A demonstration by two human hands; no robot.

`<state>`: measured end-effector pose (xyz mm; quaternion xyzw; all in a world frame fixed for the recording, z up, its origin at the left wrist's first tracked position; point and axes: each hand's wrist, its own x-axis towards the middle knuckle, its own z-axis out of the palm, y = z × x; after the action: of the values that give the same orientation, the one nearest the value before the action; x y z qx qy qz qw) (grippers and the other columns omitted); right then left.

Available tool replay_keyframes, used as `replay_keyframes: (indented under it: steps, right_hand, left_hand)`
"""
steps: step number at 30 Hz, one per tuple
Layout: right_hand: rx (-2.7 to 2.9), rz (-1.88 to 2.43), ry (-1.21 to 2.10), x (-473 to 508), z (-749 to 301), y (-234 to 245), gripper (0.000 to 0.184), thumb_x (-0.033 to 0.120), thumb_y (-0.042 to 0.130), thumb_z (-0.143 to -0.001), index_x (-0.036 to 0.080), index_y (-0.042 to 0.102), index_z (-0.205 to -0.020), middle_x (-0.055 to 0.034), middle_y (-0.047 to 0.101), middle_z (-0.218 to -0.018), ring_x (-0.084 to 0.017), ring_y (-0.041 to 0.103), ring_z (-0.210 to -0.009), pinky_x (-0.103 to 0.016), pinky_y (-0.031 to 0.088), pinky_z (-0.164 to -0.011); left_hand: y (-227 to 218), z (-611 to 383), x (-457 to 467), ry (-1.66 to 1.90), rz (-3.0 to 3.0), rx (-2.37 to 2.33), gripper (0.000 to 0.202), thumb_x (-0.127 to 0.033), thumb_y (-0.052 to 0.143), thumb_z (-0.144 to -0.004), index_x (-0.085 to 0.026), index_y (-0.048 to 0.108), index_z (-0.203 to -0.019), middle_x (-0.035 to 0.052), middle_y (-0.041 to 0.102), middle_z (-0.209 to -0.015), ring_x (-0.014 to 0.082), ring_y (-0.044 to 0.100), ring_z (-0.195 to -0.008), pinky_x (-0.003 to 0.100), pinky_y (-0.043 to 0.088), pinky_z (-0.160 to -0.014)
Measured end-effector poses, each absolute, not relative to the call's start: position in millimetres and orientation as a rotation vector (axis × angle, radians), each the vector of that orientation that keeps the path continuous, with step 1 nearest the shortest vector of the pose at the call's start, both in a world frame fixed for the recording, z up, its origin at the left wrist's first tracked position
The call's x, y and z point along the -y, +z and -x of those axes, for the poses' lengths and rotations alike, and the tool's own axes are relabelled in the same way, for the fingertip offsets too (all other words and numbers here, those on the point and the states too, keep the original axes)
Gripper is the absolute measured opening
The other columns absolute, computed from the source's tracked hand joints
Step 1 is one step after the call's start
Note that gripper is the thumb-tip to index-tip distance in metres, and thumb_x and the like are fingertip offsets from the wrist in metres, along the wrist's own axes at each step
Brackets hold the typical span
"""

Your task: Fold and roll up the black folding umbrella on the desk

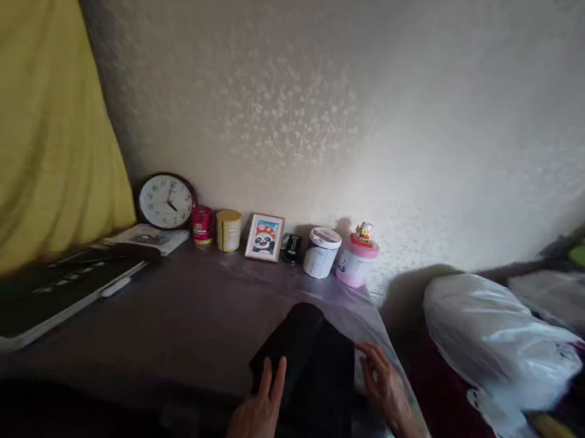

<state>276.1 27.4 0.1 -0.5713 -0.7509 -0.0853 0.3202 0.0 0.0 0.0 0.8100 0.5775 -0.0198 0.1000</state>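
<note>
A folded black cloth (312,360) lies on the tabletop (200,313) at the 6 o'clock edge of the view, between both hands. The left hand (257,413) rests flat on the cloth's near-left corner, fingers (274,378) straight and released. The right hand (385,385) sits at the cloth's 3 o'clock edge with fingers (369,358) spread and slightly bent, touching it, though whether they pinch the fabric cannot be told. Along the wall at 12 o'clock stands a row: a wall clock (167,201), a red can (202,226), a yellow tin (228,230), a framed panda picture (264,237), a white tub (321,252) and a pink tub (356,262). A white plastic bag (494,340) lies at 3 o'clock, well apart.
</note>
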Motion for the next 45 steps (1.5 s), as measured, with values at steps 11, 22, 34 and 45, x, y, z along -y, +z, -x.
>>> replay_keyframes:
  steps: [11,22,34,45]
  right_hand:
    - [2.098,1.316,-0.065,9,-255,-7,0.032,0.014,0.037,-0.088,0.025,0.059,-0.109,-0.0076,0.055,-0.123,-0.017,0.059,-0.106,-0.027,0.051,-0.086]
    - [2.088,1.066,0.039,-51,-196,41,0.026,0.018,0.037,-0.092,0.023,0.058,-0.105,-0.0077,0.058,-0.116,-0.015,0.058,-0.105,-0.029,0.049,-0.089]
    - [2.239,1.053,-0.187,-109,-138,9,0.025,0.017,0.038,-0.090,0.021,0.061,-0.101,-0.0084,0.058,-0.110,-0.015,0.059,-0.097,-0.027,0.051,-0.083]
    - [2.395,1.147,-0.256,-113,-135,5,0.024,0.013,0.043,-0.088,0.023,0.062,-0.100,-0.0074,0.056,-0.112,-0.014,0.060,-0.091,-0.024,0.051,-0.078]
  left_hand:
    - [12,2,4,-0.020,-2.337,-1.697,0.083,0.004,0.041,-0.073,-0.020,-0.001,-0.141,0.0177,0.011,-0.147,0.0163,0.066,-0.084,0.021,0.051,-0.066]
    - [15,2,2,-0.058,-2.307,-1.696,0.090,0.008,0.045,-0.064,-0.017,0.005,-0.141,0.0201,0.011,-0.147,0.0164,0.066,-0.084,0.021,0.052,-0.069]
    - [4,-2,-3,-0.091,-2.295,-1.667,0.075,0.007,0.044,-0.067,-0.014,0.028,-0.137,0.0208,0.022,-0.145,0.0174,0.066,-0.086,0.023,0.052,-0.074]
    - [21,20,10,0.231,-2.388,-1.726,0.051,-0.017,0.046,-0.081,-0.019,0.039,-0.131,0.0131,0.025,-0.147,0.0232,0.053,-0.114,0.031,0.049,-0.086]
